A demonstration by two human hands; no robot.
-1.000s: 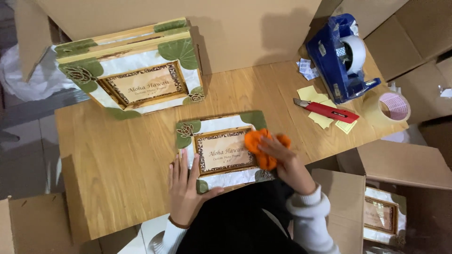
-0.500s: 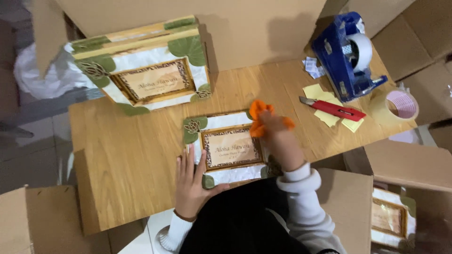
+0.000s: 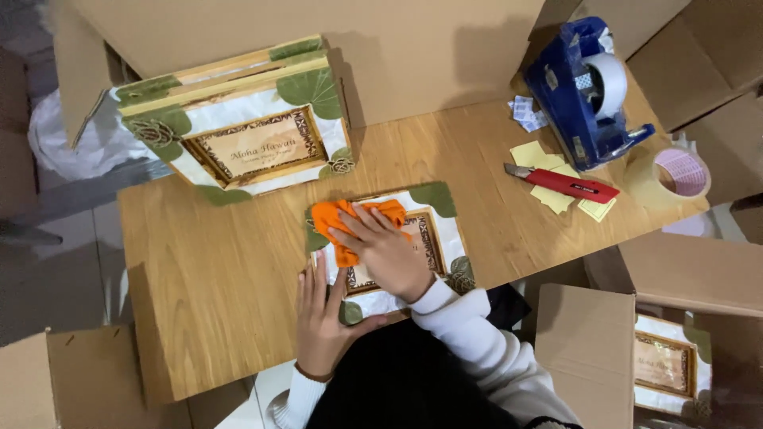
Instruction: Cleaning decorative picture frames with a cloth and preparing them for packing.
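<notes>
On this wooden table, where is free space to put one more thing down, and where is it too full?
Bare wood lies on the table left of the left hand, below the stacked frames. Another patch sits between the wiped frame and the red cutter. The corner around the blue tape dispenser is crowded.

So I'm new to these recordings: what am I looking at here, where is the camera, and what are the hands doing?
There is no machine here. The picture comes from a camera worn on a person's head, looking down at their own two hands over a wooden table. The right hand presses an orange cloth flat onto a decorated frame with green leaf corners. The left hand lies flat at that frame's near left edge, steadying it. Further back, a stack of similar frames leans against a cardboard box. To the right lie a blue tape dispenser, a red utility knife on yellow notes, and a tape roll.
</notes>
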